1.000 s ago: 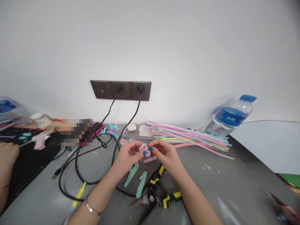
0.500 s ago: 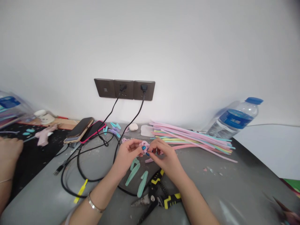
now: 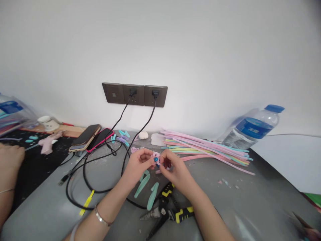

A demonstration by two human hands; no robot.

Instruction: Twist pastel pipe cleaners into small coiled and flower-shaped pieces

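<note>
My left hand [image 3: 137,165] and my right hand [image 3: 174,170] meet over the grey table [image 3: 240,201], fingers pinched together on a small pink pipe-cleaner piece [image 3: 156,156]. Both hands grip it from either side. Just below them lie teal folded pipe-cleaner pieces [image 3: 147,189] and a short pink piece. Yellow-and-black pliers [image 3: 167,209] rest on the table under my right wrist. A bundle of long pastel pipe cleaners [image 3: 208,149] lies to the right, behind my hands.
Black cables [image 3: 100,174] run from wall sockets [image 3: 135,94] across the table's left. Two phones [image 3: 91,137] lie at the back left. A water bottle [image 3: 250,129] lies at the right. Another person's hand [image 3: 8,160] rests at the far left by a glue gun [image 3: 47,144].
My hands stay pinched on the pink piece, fingers shifting slightly as they work it. The view has drifted a little, and the other person's hand has barely moved.
</note>
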